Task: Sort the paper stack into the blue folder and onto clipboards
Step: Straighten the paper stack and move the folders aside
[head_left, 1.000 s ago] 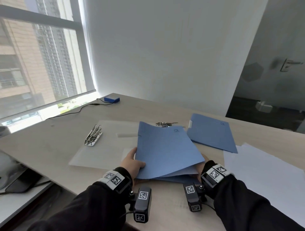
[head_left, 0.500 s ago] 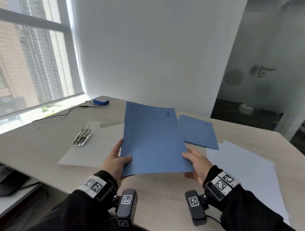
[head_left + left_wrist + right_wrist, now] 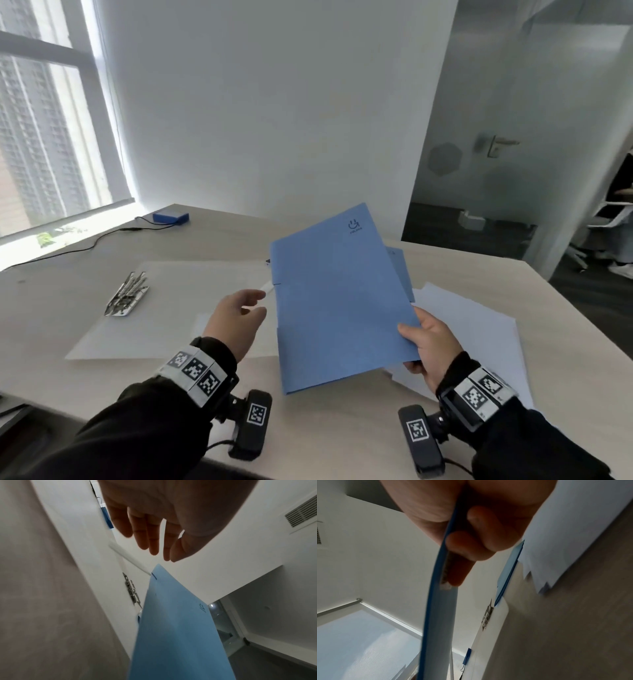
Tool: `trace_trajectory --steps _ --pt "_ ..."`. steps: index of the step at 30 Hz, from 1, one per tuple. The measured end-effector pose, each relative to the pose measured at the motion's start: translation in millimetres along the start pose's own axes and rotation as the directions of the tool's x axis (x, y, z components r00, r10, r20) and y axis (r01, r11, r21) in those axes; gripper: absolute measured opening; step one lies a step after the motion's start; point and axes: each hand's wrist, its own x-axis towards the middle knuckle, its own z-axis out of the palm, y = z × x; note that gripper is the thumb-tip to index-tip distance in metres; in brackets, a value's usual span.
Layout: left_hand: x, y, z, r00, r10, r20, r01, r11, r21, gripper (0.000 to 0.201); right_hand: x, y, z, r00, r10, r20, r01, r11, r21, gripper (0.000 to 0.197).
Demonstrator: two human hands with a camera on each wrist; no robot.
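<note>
Pale wood desk (image 3: 342, 435) fills the lower view, set against a white wall with a window on one side. Taking the blue folder (image 3: 339, 301) as the landmark: it is lifted off the desk and tilted, its printed logo at the far upper corner. Under and beyond its right edge lies the loose paper stack (image 3: 479, 329), white sheets fanned on the desk. To the folder's left lies a translucent clipboard (image 3: 164, 308) flat on the desk, with its metal clip (image 3: 127, 298) at the far left side. A second blue folder (image 3: 399, 270) peeks out from behind the lifted one. Far beyond the folder's left, near the window, sits a small blue box (image 3: 170, 216) with a cable.

The right hand (image 3: 428, 346) pinches the folder's lower right edge, thumb on top and fingers (image 3: 467, 547) curled beneath. The left hand (image 3: 236, 318) hangs just left of the folder, apart from it, fingers (image 3: 145, 534) loose and extended, holding nothing.
</note>
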Motion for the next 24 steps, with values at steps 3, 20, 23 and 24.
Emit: trace_trajectory --steps 3,20,23,24 --pt "16.7 2.5 0.5 1.0 0.013 -0.023 -0.01 0.99 0.139 0.038 -3.6 0.5 -16.0 1.0 -0.018 0.007 0.018 0.999 0.031 0.032" --pt "20.4 19.0 32.5 0.945 -0.163 0.285 0.041 0.919 0.392 0.04 -15.8 2.3 -58.0 1.0 -0.027 0.002 0.027 1.0 0.014 0.035" --pt "13.3 23.0 38.9 0.892 -0.271 0.362 0.239 0.962 0.132 0.031 -16.5 0.8 -59.1 1.0 -0.012 -0.022 0.013 0.999 0.03 0.035" --pt "9.9 25.2 41.9 0.867 -0.304 0.394 0.341 0.94 -0.026 0.026 -17.0 0.2 -58.2 1.0 -0.007 -0.028 0.007 0.999 0.031 0.035"
